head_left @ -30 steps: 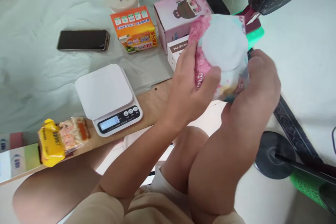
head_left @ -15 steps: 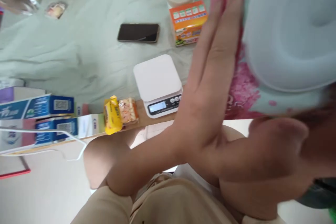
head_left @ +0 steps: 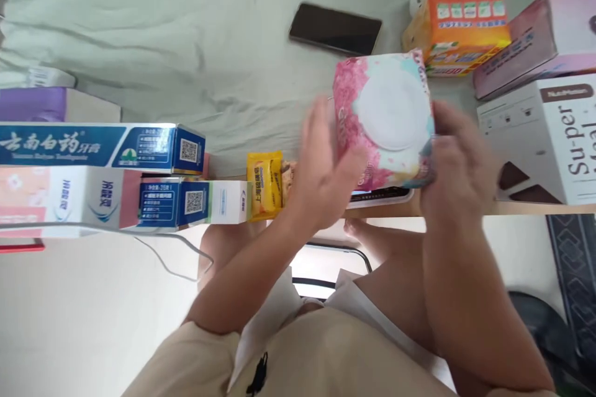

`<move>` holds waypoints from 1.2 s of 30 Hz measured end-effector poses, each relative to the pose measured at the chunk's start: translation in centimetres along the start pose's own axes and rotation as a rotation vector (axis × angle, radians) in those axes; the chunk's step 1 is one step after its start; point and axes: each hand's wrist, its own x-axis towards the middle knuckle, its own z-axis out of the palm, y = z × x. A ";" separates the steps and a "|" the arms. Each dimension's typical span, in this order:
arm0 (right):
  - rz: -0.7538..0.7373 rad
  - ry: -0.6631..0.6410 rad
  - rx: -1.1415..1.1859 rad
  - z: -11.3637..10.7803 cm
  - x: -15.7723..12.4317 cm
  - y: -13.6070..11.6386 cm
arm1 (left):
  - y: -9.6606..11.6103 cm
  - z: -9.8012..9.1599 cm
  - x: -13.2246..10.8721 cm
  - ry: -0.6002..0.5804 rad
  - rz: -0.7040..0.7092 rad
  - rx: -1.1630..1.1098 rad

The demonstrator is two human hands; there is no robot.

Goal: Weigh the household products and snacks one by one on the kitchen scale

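**While the pink wipes pack (head_left: 393, 105) is held between two hands, a slip over the white scale (head_left: 386, 198) is the danger**

As the pack is pressed from both sides, its left edge is taken by the left hand (head_left: 321, 180), thumb laid across the near corner, and its right edge by the right hand (head_left: 449, 155), fingers curled along the side. Both hands are blurred, so how firmly the wrapper is gripped cannot be told. The round white lid is turned up toward the view, and only the dark front panel of the scale is left showing below the pack; whether the platform is touched cannot be made out.

And the hazards? Soft film could be buckled if the squeeze were made uneven, and one side let slip. If a corner were brought down first, the scale could be knocked askew, sitting as it does by the wooden edge of the counter (head_left: 223, 43). Should the left hand be swung low, the yellow packet (head_left: 265, 186) just beside it could be nudged over that same edge. On the right, little room is left: the white box (head_left: 544, 136) stands near the knuckles and could be bumped. Farther back, the phone (head_left: 335, 29) and the orange box (head_left: 468, 31) could be caught only by a wide, careless sweep.
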 end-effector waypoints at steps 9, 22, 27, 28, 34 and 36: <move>0.112 0.234 0.203 -1.4 1.4 3.6 | 0.9 -2.0 -0.1 0.024 0.035 -0.145; 0.218 0.189 0.321 -0.1 0.5 2.1 | 0.4 -0.8 0.2 0.082 0.128 -0.120; 0.192 0.173 0.265 0.2 0.4 1.8 | -0.5 -0.8 0.0 0.043 0.139 -0.144; 0.194 0.167 0.260 0.2 0.4 1.8 | -0.7 -0.9 0.1 0.045 0.130 -0.151; 0.148 0.085 0.249 -0.3 0.2 1.9 | -2.4 -1.3 0.4 0.007 0.168 -0.147; 0.123 0.067 0.251 -0.4 0.0 2.0 | -2.3 -1.1 0.3 0.001 0.121 -0.110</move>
